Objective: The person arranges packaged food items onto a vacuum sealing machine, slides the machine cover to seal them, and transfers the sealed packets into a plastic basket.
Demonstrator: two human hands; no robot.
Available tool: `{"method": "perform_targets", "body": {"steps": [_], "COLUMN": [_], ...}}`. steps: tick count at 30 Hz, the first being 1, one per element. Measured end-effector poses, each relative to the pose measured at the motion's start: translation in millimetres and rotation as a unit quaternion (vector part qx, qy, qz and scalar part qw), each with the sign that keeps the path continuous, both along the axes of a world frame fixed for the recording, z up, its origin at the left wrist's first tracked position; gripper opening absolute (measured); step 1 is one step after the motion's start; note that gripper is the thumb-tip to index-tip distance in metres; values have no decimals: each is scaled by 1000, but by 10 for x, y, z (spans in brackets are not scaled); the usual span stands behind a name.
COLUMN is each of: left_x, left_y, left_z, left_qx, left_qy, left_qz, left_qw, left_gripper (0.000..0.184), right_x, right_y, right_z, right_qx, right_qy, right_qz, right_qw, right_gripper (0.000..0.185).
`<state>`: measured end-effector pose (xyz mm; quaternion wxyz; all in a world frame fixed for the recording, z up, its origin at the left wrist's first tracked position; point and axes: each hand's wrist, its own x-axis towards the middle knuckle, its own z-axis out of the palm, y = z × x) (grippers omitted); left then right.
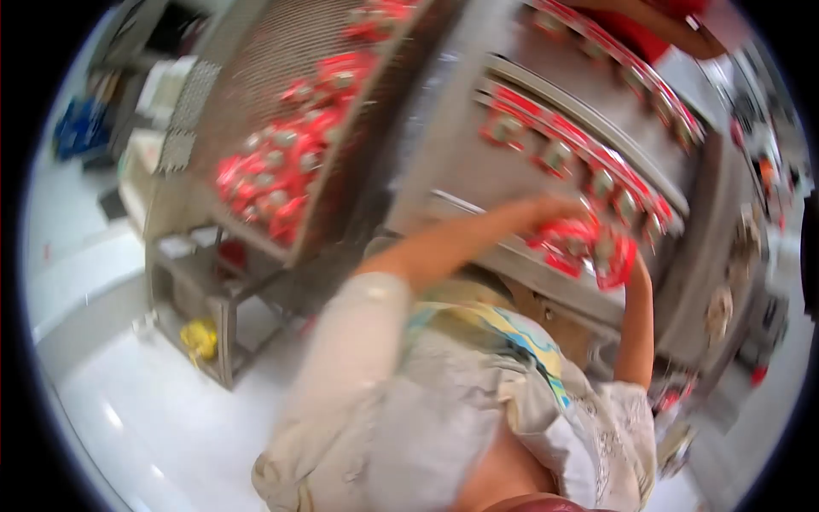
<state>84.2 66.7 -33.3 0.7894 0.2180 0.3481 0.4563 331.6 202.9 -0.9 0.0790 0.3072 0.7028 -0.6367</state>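
Small red plastic packets with a clear window and pale contents are at my hands. My left hand [559, 210] reaches across from the left and is closed on a bunch of red packets [565, 236], blurred by motion. My right hand [635, 266] is closed at the side of another red packet [611, 258], its fingers mostly hidden behind it. Both hands are over the near edge of a metal machine bed [478, 175]. Just beyond them, a row of red packets [556, 156] lies side by side along a metal bar [589, 128].
A second row of packets [633, 78] lies farther back, where another person's arm [657, 24] reaches in. To the left, a tilted metal tray [243, 94] bears a heap of red packets [286, 158]. A metal stand [223, 328] with a yellow item [199, 339] is below.
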Motion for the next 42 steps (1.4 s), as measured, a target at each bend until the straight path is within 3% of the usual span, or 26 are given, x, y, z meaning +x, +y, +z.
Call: {"method": "perform_targets", "body": {"steps": [1, 2, 4, 6, 7, 10, 14, 15, 16, 17, 19, 20, 24, 26, 29, 30, 31, 33, 35, 36, 37, 38, 39, 40, 41, 42], "left_x": [161, 210, 134, -171, -331, -1130, -2683, -3070, -3361, -3731, -4366, -4641, -5249, -5420, -5470, -5444, -5283, -5149, -5049, -5030, -5031, -5099, -5065, -5122, -5047, -5015], "left_y": [-6, -25, -95, -231, -291, -614, -1573, -1927, -2092, -2386, -2757, -3010, -3340, -3273, -3090, -2983, -2852, -2787, -2808, -2862, -2922, -2953, -3010, -2963, -2932, -2964], "left_z": [82, 153, 241, 346, 402, 630, 574, 681, 382, 492, -383, -112, -144, -362, -642, -724, -843, -882, -831, -778, -677, -440, -566, -201, -148, -364], "left_qx": [-36, -91, -82, -4, 31, 96, 34, 40, 47, 30, -76, -100, -322, -337, -319, -303, -307, -245, -189, -158, -110, -103, -77, -148, -227, -248], "left_qy": [-213, -182, -274, -192, -152, -65, 157, 120, 67, 91, 406, 402, 644, 656, 662, 664, 720, 755, 798, 824, 810, 761, 810, 743, 776, 819], "left_qz": [-10, -9, 63, 138, 167, 247, 264, 326, 381, 428, 494, 472, 374, 341, 297, 284, 310, 309, 270, 231, 228, 181, 202, 105, 39, 53], "left_qw": [976, 979, 956, 972, 974, 962, 951, 937, 921, 898, 765, 778, 584, 583, 610, 621, 540, 523, 504, 492, 528, 615, 545, 644, 587, 515], "left_gripper": [35, 35, 35, 35, 34, 32, 36, 39, 37, 38, 56, 61, 70, 73, 78, 80, 80, 74, 65, 58, 52, 49, 50, 56, 67, 69], "right_x": [12, -33, -262, -821, -1062, -1686, -3362, -3950, -4506, -4968, -5833, -6203, -7141, -7227, -7096, -7052, -7002, -6888, -6848, -6854, -6840, -6834, -6839, -6830, -6781, -6701], "right_y": [56, 11, -21, -445, -629, -698, -969, -1226, -1492, -1697, -2052, -2220, -2755, -2962, -2785, -2720, -2655, -2572, -2576, -2651, -2620, -2618, -2623, -2555, -2534, -2569], "right_z": [-192, -110, 87, 622, 778, 531, 422, 530, 577, 441, 143, -20, -562, -377, -640, -702, -730, -746, -830, -735, -758, -709, -543, -906, -827, -735], "right_qx": [140, 93, 5, -151, -224, -297, -360, -363, -355, -298, -122, -34, 166, 380, 588, 604, 620, 650, 618, 551, 556, 466, 456, 483, 518, 542], "right_qy": [33, 23, -10, 65, 96, 113, 82, 56, 36, 36, 42, 43, -23, -56, 150, 145, 140, 127, 84, 29, 47, 105, 46, 185, 164, 144], "right_qz": [134, 127, 98, -145, -272, -222, -133, -97, -60, -37, 86, 148, 257, 307, 239, 224, 207, 189, 237, 273, 340, 318, 349, 292, 270, 253], "right_qw": [980, 987, 995, 976, 931, 922, 920, 925, 932, 953, 988, 987, 952, 871, 758, 751, 744, 725, 745, 788, 757, 819, 818, 805, 795, 788], "right_gripper": [48, 48, 47, 39, 35, 35, 40, 42, 45, 54, 57, 59, 72, 78, 82, 81, 80, 78, 81, 84, 82, 81, 82, 84, 83, 83]}}
